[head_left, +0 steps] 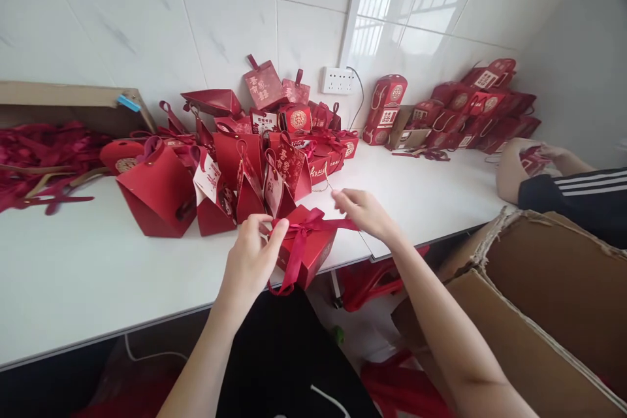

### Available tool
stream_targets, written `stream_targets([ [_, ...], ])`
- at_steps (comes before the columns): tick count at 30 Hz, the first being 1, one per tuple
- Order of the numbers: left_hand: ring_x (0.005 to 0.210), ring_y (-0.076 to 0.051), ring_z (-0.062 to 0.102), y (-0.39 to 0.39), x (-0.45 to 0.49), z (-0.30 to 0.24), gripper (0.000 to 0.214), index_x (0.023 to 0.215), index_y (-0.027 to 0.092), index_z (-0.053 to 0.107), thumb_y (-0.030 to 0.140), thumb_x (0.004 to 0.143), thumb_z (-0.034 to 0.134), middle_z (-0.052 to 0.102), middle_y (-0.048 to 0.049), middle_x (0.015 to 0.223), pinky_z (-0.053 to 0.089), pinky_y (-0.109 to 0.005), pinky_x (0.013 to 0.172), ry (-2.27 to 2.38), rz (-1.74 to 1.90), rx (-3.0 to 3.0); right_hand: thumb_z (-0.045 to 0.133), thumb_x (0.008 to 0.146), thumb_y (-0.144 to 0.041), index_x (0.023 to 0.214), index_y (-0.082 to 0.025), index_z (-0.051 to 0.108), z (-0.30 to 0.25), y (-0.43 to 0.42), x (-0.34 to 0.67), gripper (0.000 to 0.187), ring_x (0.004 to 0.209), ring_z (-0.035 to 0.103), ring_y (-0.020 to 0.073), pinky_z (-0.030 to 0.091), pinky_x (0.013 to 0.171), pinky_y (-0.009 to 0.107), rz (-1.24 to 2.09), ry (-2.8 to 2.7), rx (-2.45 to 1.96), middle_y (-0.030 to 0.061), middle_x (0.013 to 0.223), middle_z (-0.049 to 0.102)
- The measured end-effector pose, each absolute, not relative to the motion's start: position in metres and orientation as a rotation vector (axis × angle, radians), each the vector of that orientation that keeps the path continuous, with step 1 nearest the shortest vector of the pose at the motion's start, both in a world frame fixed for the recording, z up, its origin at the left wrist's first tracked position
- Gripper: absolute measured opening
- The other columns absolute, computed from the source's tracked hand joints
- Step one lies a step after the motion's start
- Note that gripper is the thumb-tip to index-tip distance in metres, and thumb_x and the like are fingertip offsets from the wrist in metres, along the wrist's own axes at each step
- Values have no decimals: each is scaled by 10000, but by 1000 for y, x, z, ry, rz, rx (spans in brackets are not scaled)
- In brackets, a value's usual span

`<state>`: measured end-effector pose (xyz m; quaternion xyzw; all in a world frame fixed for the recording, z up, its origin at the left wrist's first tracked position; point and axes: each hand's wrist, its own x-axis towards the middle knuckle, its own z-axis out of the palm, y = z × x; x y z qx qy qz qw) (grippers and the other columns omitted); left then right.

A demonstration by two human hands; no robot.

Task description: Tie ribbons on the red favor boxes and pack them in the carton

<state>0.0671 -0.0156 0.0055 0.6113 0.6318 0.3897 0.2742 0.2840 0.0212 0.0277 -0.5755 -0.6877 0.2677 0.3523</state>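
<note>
While the left hand (252,255) pinches the ribbon (306,225) at its knot, the right hand (365,212) grips one ribbon end, pulled sideways over a red box (313,255) at the white table's (98,274) front edge

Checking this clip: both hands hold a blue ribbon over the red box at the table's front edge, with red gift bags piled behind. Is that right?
Not quite. The head view shows the ribbon is dark red, not blue. The rest stands: left hand and right hand hold it over the red box at the table edge, red gift bags piled behind.
</note>
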Motion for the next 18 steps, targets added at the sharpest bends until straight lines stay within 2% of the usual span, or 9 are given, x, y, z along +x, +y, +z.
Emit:
stream_targets([
  [3,838,-227,622,-10,73,8,421,941,223,549,610,827,427,650,-43,941,456,-347,746,1672,1027,1652,388,824,-649,567,-189,386,23,21,265,527,524,341,92,269,504,235,914,-1865,-1425,-47,547,373],
  [5,850,-223,624,-7,73,6,395,928,225,556,587,837,428,659,-39,929,457,-335,752,1653,1056,1641,379,826,-654,570,-195,352,19,11,256,526,499,316,85,249,488,233,1012,-1798,-1412,-57,529,331],
  [9,888,-222,612,-1,68,5,363,846,224,593,543,860,420,637,-37,918,453,-321,777,1630,1059,1748,417,826,-628,585,-201,365,11,-14,248,493,468,346,88,259,472,229,1003,-1606,-1489,-58,513,363],
  [12,839,-208,611,3,66,9,382,812,213,609,548,855,430,596,-45,921,457,-309,754,1630,1077,1819,409,831,-624,576,-202,369,8,-21,248,494,466,345,92,262,469,235,1009,-1564,-1532,-51,511,375],
  [18,675,-177,565,10,63,22,321,682,213,525,495,833,496,602,10,714,400,-287,659,1678,905,1858,366,829,-656,515,-184,456,16,-11,254,574,451,408,107,321,499,253,1102,-1542,-1676,-17,468,445],
])
